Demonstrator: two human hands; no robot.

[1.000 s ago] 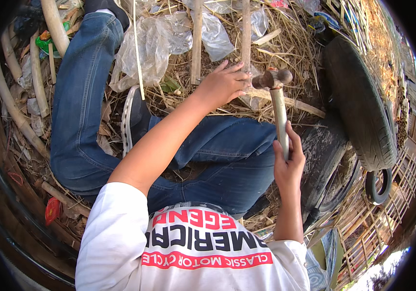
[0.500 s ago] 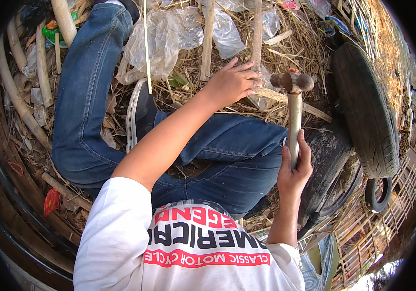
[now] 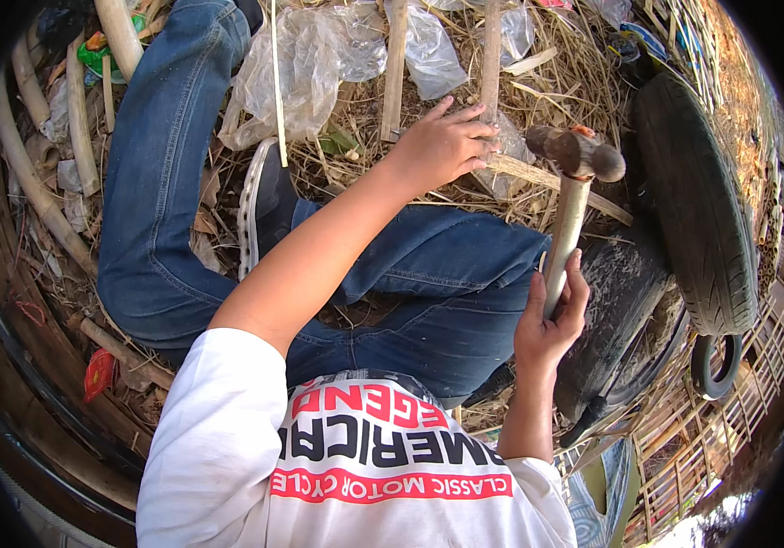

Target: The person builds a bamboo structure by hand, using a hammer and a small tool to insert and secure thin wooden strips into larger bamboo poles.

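Note:
My right hand (image 3: 552, 320) grips the wooden handle of a hammer (image 3: 577, 153), its rusty metal head upright above my bent leg. Farther forward, my left hand (image 3: 447, 146) reaches palm down, fingers fanned; thumb and fingertips are at the near end of a slanting wooden slat (image 3: 556, 178). The palm side is hidden, so its exact hold shows only in part. A straight wooden slat (image 3: 490, 59) runs away from those fingertips, and another wooden slat (image 3: 394, 78) lies parallel on its left.
Two worn tyres, one standing tyre (image 3: 693, 201) and one lower tyre (image 3: 615, 310), are close on my right. Crumpled clear plastic (image 3: 296, 73) and dry straw (image 3: 556, 91) cover the ground ahead. Curved poles (image 3: 36, 183) lie left of my jeans-clad leg (image 3: 163, 183). A bamboo lattice (image 3: 702, 438) stands right.
The hammer head has swung a little to the right and closer to the camera, tilting its handle. My left hand stays at the slats, almost unmoved.

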